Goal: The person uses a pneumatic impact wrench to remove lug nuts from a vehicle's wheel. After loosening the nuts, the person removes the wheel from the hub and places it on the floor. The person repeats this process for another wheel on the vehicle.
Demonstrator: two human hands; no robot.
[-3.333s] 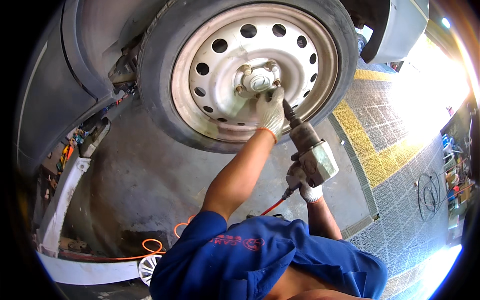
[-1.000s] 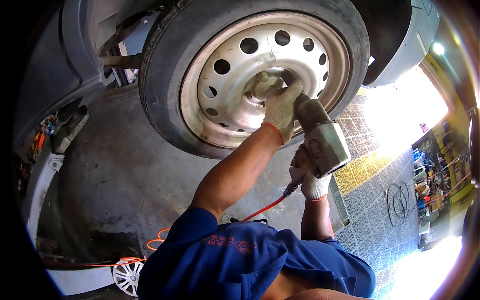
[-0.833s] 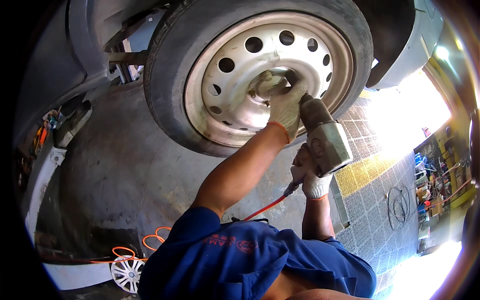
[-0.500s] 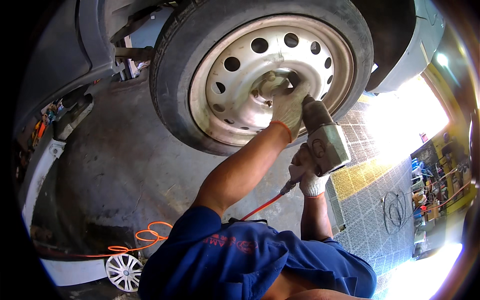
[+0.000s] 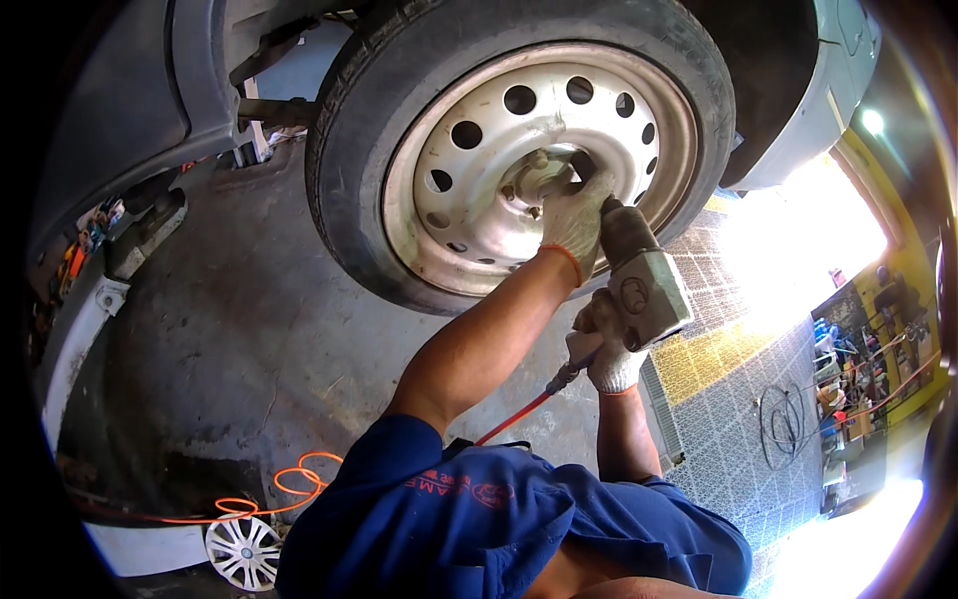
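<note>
A car wheel (image 5: 469, 210) with a pale steel rim and black tyre hangs raised in front of me. In a white glove with an orange cuff, my left hand (image 5: 577, 225) is at the hub, its fingers curled in and mostly hidden against the recess. A dark shape shows beside those fingertips; I cannot make out what it is. My right hand (image 5: 611, 344), also gloved, grips the handle of an impact wrench (image 5: 647, 290). The wrench's dark nose points up toward the hub, close beside my left hand. A red air hose (image 5: 514, 417) runs from its handle.
Car body panels (image 5: 110, 110) frame the wheel at left and right. On the floor at lower left lie a silver hubcap (image 5: 242, 552) and a coiled orange hose (image 5: 294, 481). Grey and yellow floor grating (image 5: 728, 409) covers the right side, with a coiled black cable (image 5: 781, 424).
My view has shifted slightly, so the wheel's edges sit a little differently in it. Both hands and the wrench keep nearly the same place at the hub.
</note>
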